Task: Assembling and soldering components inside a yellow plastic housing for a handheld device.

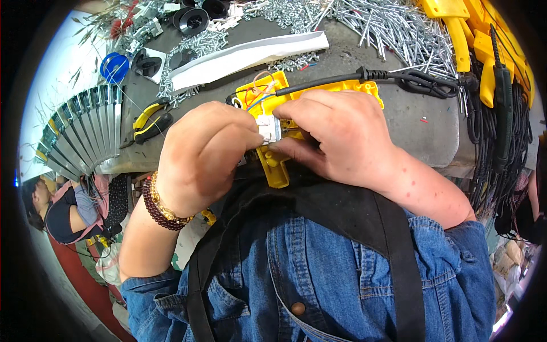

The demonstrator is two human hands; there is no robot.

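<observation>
A yellow plastic tool housing (276,174) lies with its hollow side up at the table's near edge. Inside it sits a small white block-shaped part (266,129), and both my hands grip this from either side. My left hand (208,142) is closed, its fingertips on the block's left edge. Thumb and forefinger of my right hand (347,128) pinch at its right edge, where some metal shows. A blue wire (260,102) and an orange wire (268,81) loop above the block. The black power cable (327,82) runs across the housing to the right.
Yellow-handled pliers (149,121) lie left of my hands. A folded white paper strip (245,60) rests beyond the housing, among heaped screws (382,28). Yellow tool shells (487,62) and bundled black cables (493,137) crowd the right. Metal strips (85,125) fan out at left; another person (71,208) is beyond.
</observation>
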